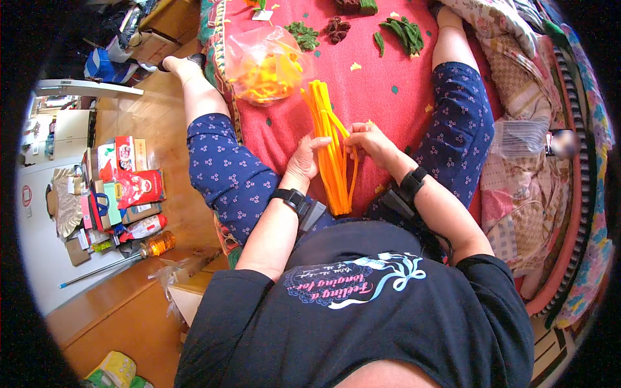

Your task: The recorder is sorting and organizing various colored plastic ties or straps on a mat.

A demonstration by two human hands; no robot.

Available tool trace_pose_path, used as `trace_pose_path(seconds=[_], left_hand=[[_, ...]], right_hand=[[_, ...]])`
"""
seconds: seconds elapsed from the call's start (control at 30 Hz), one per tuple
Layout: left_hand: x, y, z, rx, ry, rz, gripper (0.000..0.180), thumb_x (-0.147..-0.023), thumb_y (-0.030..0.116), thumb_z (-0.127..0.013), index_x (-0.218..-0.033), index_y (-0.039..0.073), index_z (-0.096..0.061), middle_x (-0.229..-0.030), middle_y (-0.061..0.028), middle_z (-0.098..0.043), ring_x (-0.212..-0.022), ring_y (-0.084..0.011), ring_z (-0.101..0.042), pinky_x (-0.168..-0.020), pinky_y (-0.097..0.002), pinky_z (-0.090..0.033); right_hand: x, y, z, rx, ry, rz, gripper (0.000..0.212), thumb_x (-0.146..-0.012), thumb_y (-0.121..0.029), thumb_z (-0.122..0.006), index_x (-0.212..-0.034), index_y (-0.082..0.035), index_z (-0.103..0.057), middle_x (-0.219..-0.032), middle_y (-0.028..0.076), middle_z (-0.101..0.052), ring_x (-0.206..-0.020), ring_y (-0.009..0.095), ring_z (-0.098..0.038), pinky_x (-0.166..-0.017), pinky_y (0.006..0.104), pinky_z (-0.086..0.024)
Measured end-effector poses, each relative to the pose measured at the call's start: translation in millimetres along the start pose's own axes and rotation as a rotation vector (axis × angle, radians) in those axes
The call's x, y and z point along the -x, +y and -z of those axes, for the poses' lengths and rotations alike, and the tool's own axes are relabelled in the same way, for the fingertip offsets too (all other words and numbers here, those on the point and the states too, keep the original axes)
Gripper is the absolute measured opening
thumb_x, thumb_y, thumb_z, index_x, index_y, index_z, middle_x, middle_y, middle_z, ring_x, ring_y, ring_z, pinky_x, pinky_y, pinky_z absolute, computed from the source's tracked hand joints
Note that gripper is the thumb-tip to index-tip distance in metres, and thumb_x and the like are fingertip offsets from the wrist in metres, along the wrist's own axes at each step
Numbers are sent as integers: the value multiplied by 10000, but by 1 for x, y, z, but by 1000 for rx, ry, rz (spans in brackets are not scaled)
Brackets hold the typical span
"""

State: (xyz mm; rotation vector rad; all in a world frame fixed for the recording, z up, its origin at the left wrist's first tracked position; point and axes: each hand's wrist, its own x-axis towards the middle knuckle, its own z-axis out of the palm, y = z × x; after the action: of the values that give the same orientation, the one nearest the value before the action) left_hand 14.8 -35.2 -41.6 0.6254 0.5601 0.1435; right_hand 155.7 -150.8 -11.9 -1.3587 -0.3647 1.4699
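A bundle of long orange-yellow fuzzy stems, like pipe cleaners (333, 174), stands between my legs, its lower end near my lap. My left hand (304, 157) is closed on the bundle's left side, the thumb lying across it. On the other side my right hand (377, 145) pinches a stem that is bent away from the rest, near the upper half. Beyond the bundle, to the left, a clear plastic bag (236, 58) contains orange fuzzy pieces (275, 71).
On the red patterned bedspread (369, 84) lie green fuzzy pieces (301, 35), a dark brown cluster (337, 30) and dark green strips (404, 35). Crumpled quilts (524, 213) line the right side. Boxes and packages (139, 187) sit beside the wooden floor at left.
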Motion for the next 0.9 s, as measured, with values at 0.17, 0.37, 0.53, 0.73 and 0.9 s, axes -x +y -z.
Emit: trace_pose_path(seconds=[0.17, 0.37, 0.53, 0.73, 0.9], left_hand=[[2, 3, -9, 6, 2, -32, 359, -717, 112, -591, -1063, 28, -543, -984, -84, -600, -921, -220, -572, -882, -337, -434], [4, 2, -11, -63, -26, -66, 362, -725, 129, -602, -1072, 51, -532, -985, -69, -593, -934, -202, -554, -887, -339, -411], [4, 2, -12, -78, -43, -67, 361, -725, 132, -610, -1069, 57, -533, -976, -60, -592, -923, -191, -554, -881, -331, -413], [4, 2, -13, -88, -27, -61, 362, -698, 97, -621, -1048, 46, -543, -964, -52, -594, -915, -186, -563, -878, -324, -427], [5, 3, -13, -91, -47, -54, 367, -709, 134, -624, -1058, 56, -538, -961, -54, -588, -915, -183, -554, -872, -325, -420]], right_hand=[[-1, -1, 0, 69, -14, -2, 52, -765, -111, -562, -737, -68, -551, -609, 9, -552, -527, 92, -518, -490, 211, -392], [-3, 4, -3, 63, 13, 30, 56, -749, -101, -593, -790, -65, -588, -664, 4, -573, -565, 94, -526, -522, 229, -412], [-8, 11, 0, 213, 0, 85, 123, -778, -123, -582, -879, -57, -607, -702, -7, -587, -599, 89, -544, -543, 224, -425], [-8, 9, 2, 190, -10, 25, 183, -738, -107, -566, -901, -36, -610, -722, 6, -599, -633, 96, -553, -573, 231, -432], [-11, 11, 7, 138, -32, -13, 187, -738, -103, -565, -904, -31, -610, -749, 27, -604, -666, 108, -549, -622, 228, -422]])
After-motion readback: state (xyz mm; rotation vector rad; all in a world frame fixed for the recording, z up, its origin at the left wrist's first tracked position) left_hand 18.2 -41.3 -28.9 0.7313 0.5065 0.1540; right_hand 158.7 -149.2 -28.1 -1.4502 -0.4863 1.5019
